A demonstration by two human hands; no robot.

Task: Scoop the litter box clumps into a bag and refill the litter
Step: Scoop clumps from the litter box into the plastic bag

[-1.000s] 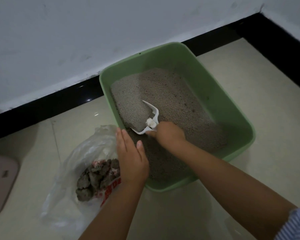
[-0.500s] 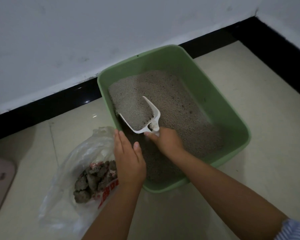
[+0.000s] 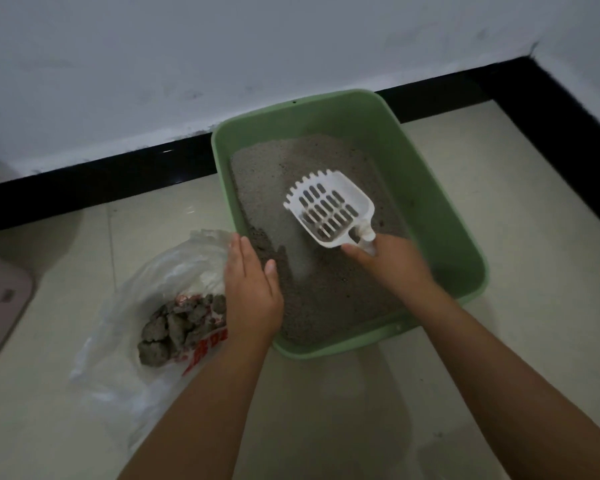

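Nearest the camera, two bare forearms reach up from the bottom of the frame over the pale floor (image 3: 499, 209). At lower left lies the clear plastic bag (image 3: 125, 327) with red print, its mouth open toward the box and a heap of grey clumps (image 3: 177, 327) already inside it.

The left hand (image 3: 253, 289) rests flat, fingers straight and together, on the near left rim of the green litter box (image 3: 440, 209), just beside the bag's mouth; it holds nothing, and it sits where it did a second ago, seemingly steadying the box.

At centre, the right hand (image 3: 392, 261) has its grip closed round the handle of the white slotted scoop (image 3: 329, 213). A second ago the scoop was turned on edge and dug into the grey litter (image 3: 326, 306) at the left side of the box; now it is lifted clear and turned face up, hanging above the middle of the litter. Its slots look almost empty, with only a trace of grains near the handle end, and no clump shows in it.

So this pass appears to have sifted out with nothing to carry to the bag. The litter surface looks fairly even, so the scooping may be close to done, with the refill not yet begun.

Beyond the box run the black skirting and the white wall (image 3: 222, 64). A pinkish flat thing (image 3: 0, 306) sits at the left edge.
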